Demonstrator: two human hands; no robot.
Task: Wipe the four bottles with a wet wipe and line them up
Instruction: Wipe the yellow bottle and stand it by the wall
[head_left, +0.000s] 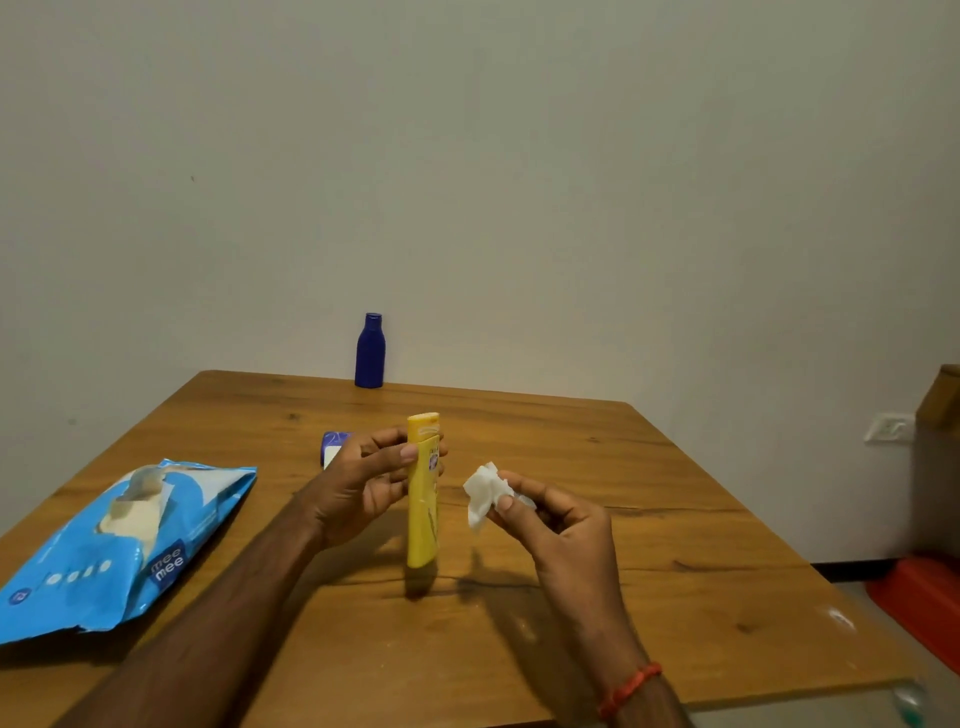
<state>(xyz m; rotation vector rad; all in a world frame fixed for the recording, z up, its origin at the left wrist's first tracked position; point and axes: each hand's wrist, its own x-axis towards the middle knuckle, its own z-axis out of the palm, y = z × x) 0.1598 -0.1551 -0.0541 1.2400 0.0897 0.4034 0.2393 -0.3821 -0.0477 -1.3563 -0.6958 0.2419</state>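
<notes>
My left hand (363, 480) grips a tall yellow bottle (423, 514) near its top and holds it upright above the wooden table (649, 519). Just to its right, my right hand (550, 525) pinches a crumpled white wet wipe (483, 493), a short gap away from the yellow bottle. A dark blue bottle (370, 352) stands upright at the table's far edge by the wall. Behind my left hand lies a small blue-and-white item (332, 446), mostly hidden; I cannot tell what it is.
A blue wet-wipe pack (104, 551) lies opened on the table's left side. Off the table to the right stand a cardboard box (937, 457) and a red object (919, 597) on the floor. A wall runs right behind the table.
</notes>
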